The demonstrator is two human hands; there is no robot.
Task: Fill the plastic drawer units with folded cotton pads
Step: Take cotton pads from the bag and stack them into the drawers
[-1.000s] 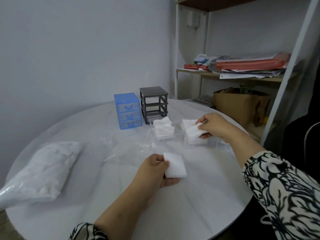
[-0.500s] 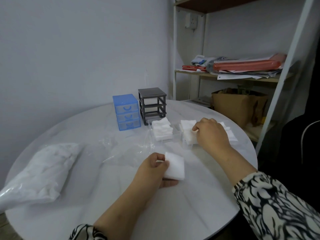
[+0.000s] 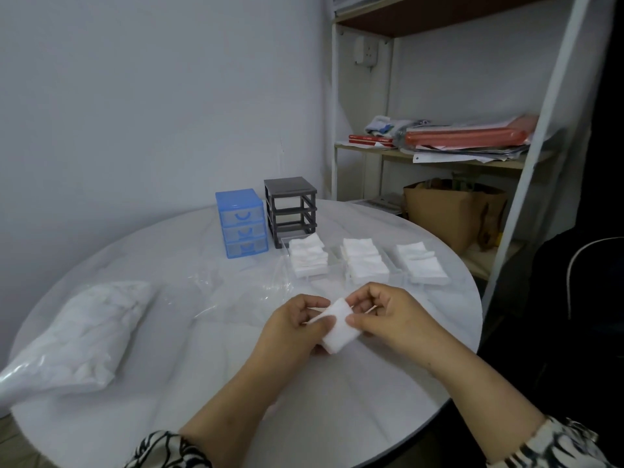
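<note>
Round white surface (image 3: 337,417) carried three filled clear drawers (image 3: 393,270) beyond both hands; left hand (image 3: 293,327) and right hand (image 3: 388,319) pinched one cotton pad (image 3: 338,327) between them, nearer the person.

- You face a plain pale wall (image 3: 135,96) behind the round white bench (image 3: 337,400).
- To your right stands a white-framed shelf unit (image 3: 368,153), with a stack of papers and red folders (image 3: 466,140) on its wooden board.
- Below sits a brown cardboard box (image 3: 449,214).
- High on the wall hangs what may be a socket (image 3: 366,54).
- Light is dim and even.
</note>
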